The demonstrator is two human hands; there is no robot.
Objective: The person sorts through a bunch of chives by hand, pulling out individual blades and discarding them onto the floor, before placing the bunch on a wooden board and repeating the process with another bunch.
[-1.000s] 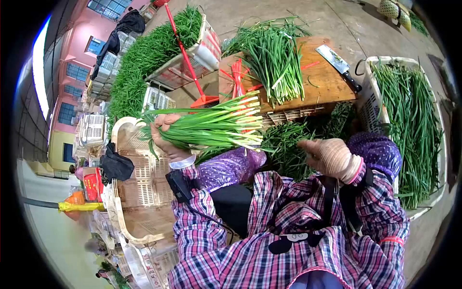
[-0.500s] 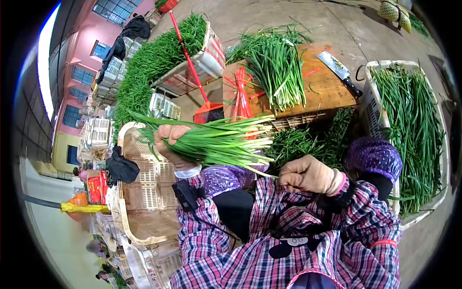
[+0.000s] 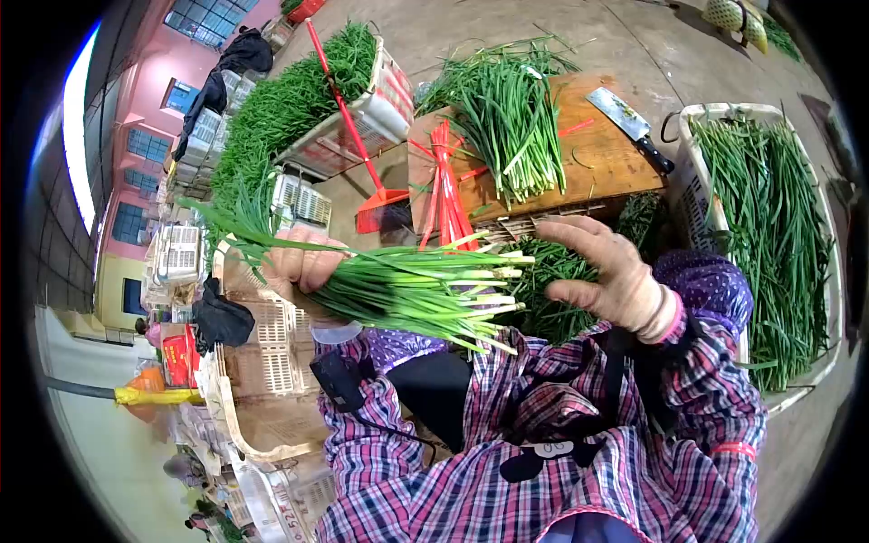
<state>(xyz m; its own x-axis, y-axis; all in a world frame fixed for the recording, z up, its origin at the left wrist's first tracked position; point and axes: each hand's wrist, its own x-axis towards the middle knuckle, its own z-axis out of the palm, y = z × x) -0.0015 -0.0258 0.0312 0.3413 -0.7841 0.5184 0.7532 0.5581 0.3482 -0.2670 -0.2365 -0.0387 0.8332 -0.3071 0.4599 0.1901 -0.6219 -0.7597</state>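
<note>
My left hand (image 3: 310, 262) is wrapped round a bunch of long green stalks (image 3: 407, 285), held sideways with the pale ends pointing right. My right hand (image 3: 611, 276) is just right of those ends, thumb and fingers spread, with nothing in it. Beyond, a pile of cut stalks (image 3: 520, 136) lies on a wooden board (image 3: 593, 167). Red strips (image 3: 444, 195) hang over the board's near left edge. A cleaver (image 3: 631, 127) with a black handle lies on the board's right side.
A white crate (image 3: 810, 380) full of greens stands at right, another crate (image 3: 380, 109) at upper left. A red dustpan (image 3: 380, 206) is left of the board. An emptier crate (image 3: 226, 398) stands at lower left, with a black cloth (image 3: 222, 317) on its rim.
My right hand has risen and opened, letting go of the stalk end it pinched. My left hand and the bunch have moved slightly left. The whole view has shifted a little.
</note>
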